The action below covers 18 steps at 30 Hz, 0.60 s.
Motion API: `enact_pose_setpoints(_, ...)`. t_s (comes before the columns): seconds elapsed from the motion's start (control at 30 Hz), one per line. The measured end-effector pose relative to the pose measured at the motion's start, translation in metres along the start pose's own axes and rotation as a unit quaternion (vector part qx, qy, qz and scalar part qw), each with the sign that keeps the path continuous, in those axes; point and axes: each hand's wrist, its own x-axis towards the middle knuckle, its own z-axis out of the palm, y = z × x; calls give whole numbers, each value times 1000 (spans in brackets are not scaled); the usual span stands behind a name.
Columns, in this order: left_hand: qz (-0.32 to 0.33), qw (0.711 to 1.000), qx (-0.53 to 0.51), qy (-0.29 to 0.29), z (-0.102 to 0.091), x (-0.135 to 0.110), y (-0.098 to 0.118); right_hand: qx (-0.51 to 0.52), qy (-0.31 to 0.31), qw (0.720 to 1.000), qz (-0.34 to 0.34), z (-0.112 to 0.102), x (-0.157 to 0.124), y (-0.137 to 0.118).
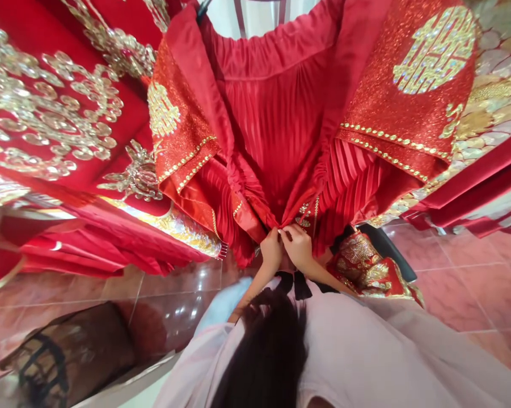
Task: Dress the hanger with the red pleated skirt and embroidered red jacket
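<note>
"At the middle of your feed, what are you getting?"

"A red pleated garment (276, 113), spread wide in front of the person wearing my camera. Its gathered waistband (276, 59) curves across the top, with a dark clip (202, 9) at the upper left, and its two edges run down into a V."

"And the hands?"

"I have both at the point of that V. The left hand (271, 247) and the right hand (298, 246) sit side by side, fingertips close together. Both are grasping: each pinches the red cloth there. A small white spot shows between them, too small for me to make out."

"Any decoration?"

"Glittery panels on either side, each with an emblem in pale stones; the right emblem (436, 50) looks larger to me. Gold beads run in rows along the panels."

"What's around it?"

"To the left I see red cloth with clear beadwork (63, 119); to the right, a scale-patterned fabric (499, 122) in gold and silver. Near the right forearm, a red-and-gold bundle (359, 258) lies beside something dark. At lower left, a brown bag (89, 345) is near the pinkish tiled floor (459, 277). Closest to me are dark hair (259, 357) and a pale shirt (357, 351)."
</note>
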Motion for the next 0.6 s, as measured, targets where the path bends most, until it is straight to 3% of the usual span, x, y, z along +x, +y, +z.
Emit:
enact_pose_setpoints(0.1, 12, 1000, -21, 8, 1, 0, 1, 34, 12, 999, 21, -2, -2, -3)
enact_pose_setpoints(0.37, 50, 996, -77, 12, 3, 0, -4, 140, -42, 981, 130, -6, 5, -7)
enact_pose_setpoints(0.6, 57, 995, -66, 43, 10, 5, -12, 303, -122, 916, 232, -7, 20, -22)
